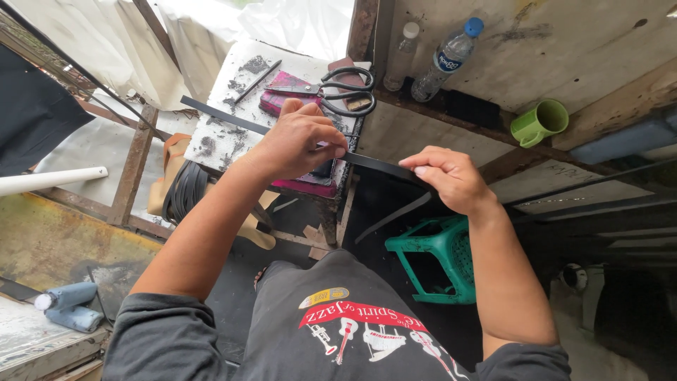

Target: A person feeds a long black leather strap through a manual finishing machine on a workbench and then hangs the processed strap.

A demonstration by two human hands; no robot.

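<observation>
Strip [233,120], flat black | left hand [296,141] grip pinching | right hand [451,176] grip pinching end

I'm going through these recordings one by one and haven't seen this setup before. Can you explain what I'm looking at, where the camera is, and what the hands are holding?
There is no machine here: a person works with two bare hands. The single picture comes from a camera worn on the person's head, looking down past the chest.

The left hand presses a long black strip onto a small, stained work block. The right hand pinches the same strip further along, clear of the block.

On the block lie black-handled scissors and a thin dark rod. On the ledge behind it stand two plastic bottles and a green mug. A green plastic stool sits below the hands.
</observation>
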